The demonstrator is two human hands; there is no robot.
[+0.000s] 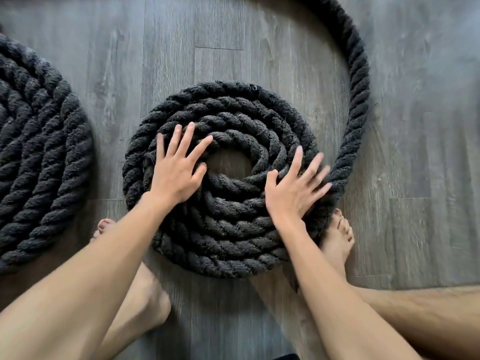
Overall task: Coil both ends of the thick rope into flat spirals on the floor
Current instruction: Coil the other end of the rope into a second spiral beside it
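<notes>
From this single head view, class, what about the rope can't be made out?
Head view only:
1. Left spiral: cut off by the left edge; its centre is unseen.
2. Loose rope: leaves the top edge; remaining length unknown.
3. Right hand: fingers motion-blurred; their contact with the centre spiral is unclear.

1. The centre spiral (220, 245) before you is charcoal black, its turns ribbed with a diagonal twisted-strand pattern.
2. On its far outer turn you see a small white fleck (254, 87).
3. Left of it, the second spiral (39, 157) shows the same black twist.
4. The loose rope (361, 81) arcing to its right matches.
5. The floor (428, 126) around it is grey planks with pale wood grain.
</notes>
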